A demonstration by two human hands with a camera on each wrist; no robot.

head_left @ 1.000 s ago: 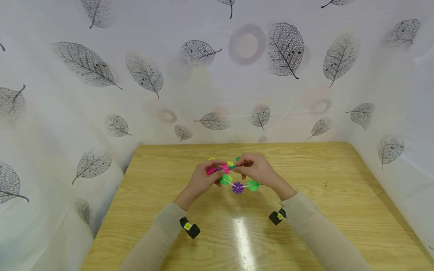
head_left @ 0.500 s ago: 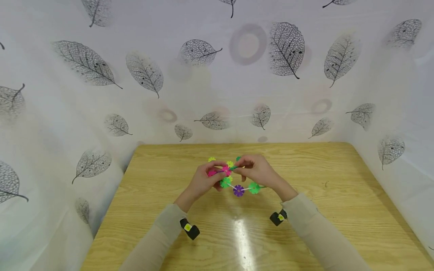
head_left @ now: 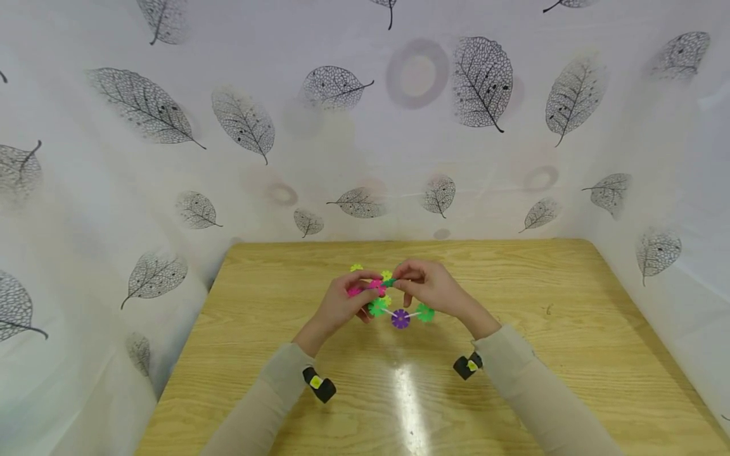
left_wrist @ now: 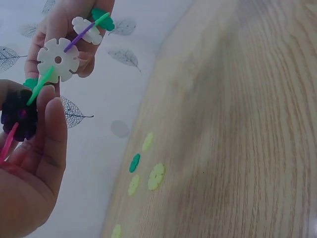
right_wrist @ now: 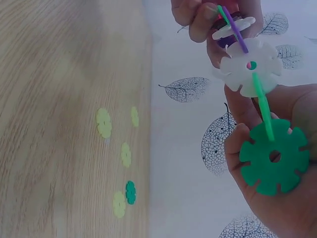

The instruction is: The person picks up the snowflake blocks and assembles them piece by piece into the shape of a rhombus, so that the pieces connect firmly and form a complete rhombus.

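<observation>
In the head view my left hand [head_left: 342, 299] grips a pink slotted snowflake disc [head_left: 376, 289] between thumb and fingers. My right hand [head_left: 428, 286] pinches a small green disc [head_left: 389, 283], seen nearly edge-on, right at the pink one. Below the fingers hangs a chain of interlocked discs, with a light green disc [head_left: 377, 308], a purple disc [head_left: 401, 318] and another light green disc [head_left: 424, 313]. The wrist views show white discs [left_wrist: 47, 55] in the chain between both hands. A green disc [right_wrist: 292, 166] stands in front of the right palm.
Loose yellow discs [left_wrist: 156, 177] and a dark green disc [left_wrist: 134, 162] lie on the wooden table [head_left: 513, 392] beyond the hands. A white leaf-print cloth [head_left: 365, 145] hangs behind the table and along its sides.
The green disc in my right fingers has shifted slightly left, closer against the pink disc. The hanging chain has swung a little, and its right end now goes out of sight behind the right hand.
</observation>
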